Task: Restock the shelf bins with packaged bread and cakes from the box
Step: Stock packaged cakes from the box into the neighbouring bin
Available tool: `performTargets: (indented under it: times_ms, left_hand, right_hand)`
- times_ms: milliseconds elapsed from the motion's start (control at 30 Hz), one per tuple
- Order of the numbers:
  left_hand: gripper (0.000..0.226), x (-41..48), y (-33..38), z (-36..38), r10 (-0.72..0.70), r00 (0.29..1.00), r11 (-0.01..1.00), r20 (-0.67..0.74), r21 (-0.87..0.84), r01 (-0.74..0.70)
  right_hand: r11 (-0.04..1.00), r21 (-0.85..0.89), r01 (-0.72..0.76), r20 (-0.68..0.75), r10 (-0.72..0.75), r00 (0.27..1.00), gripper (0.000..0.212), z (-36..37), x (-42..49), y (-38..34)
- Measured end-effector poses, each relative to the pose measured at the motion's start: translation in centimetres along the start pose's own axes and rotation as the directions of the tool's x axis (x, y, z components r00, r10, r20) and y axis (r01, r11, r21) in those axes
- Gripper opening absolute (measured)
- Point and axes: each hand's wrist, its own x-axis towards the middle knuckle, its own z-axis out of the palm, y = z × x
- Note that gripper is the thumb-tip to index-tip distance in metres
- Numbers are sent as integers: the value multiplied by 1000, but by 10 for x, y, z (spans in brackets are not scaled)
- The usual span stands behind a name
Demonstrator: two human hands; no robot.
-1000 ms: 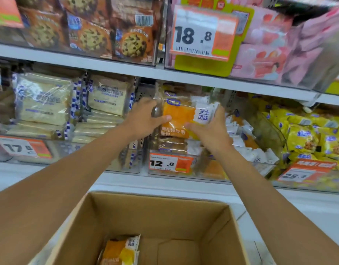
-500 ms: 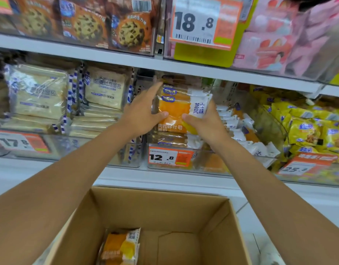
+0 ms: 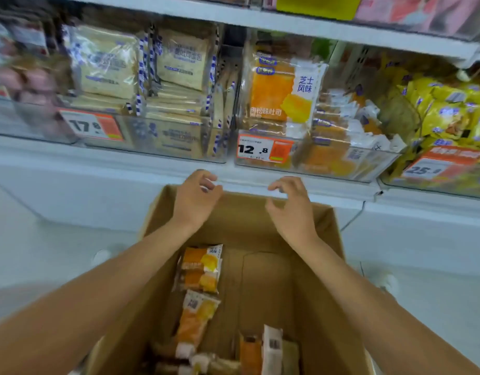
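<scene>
An orange-and-white bread pack (image 3: 283, 90) stands upright at the front of the clear shelf bin (image 3: 306, 169) with the 12.8 price tag. Below it an open cardboard box (image 3: 263, 228) holds several similar orange packs (image 3: 201, 269), lying along its left side and near end. My left hand (image 3: 196, 198) and my right hand (image 3: 291, 204) hover over the box's far rim, below the shelf edge. Both have loosely curled, spread fingers and hold nothing.
Left of that bin, a bin tagged 17.8 (image 3: 163, 142) holds pale toast packs. To the right, a bin tagged 25 (image 3: 444, 171) is filled with yellow packs. Pink packages sit on the shelf above. A white cabinet front (image 3: 84, 193) runs under the shelf.
Both hands let go of the orange bread pack, which stays upright in the bin. They have dropped from the bin to above the box, and the view has tilted downward.
</scene>
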Motion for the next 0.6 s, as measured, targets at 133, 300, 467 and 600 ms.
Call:
performTargets:
  times_ms: [133, 300, 467, 600]
  left_hand:
    - [25, -37, -96, 10, -255, 960, 963, 112, 117, 242]
    - [44, -48, -190, 39, -493, 844, 868, 211, 52, 494]
    - [58, -40, -259, 79, -604, 739, 797, 299, 213, 565]
    - [48, -40, -289, 106, -594, 763, 770, 256, 457, 446]
  right_hand:
    - [974, -137, -178, 331, 214, 919, 15, 53, -59, 51]
    - [905, -189, -381, 530, 421, 736, 23, 119, -83, 109]
    - [758, -60, -650, 511, 582, 632, 17, 178, -93, 138]
    - [652, 20, -758, 501, 650, 572, 21, 200, -100, 154]
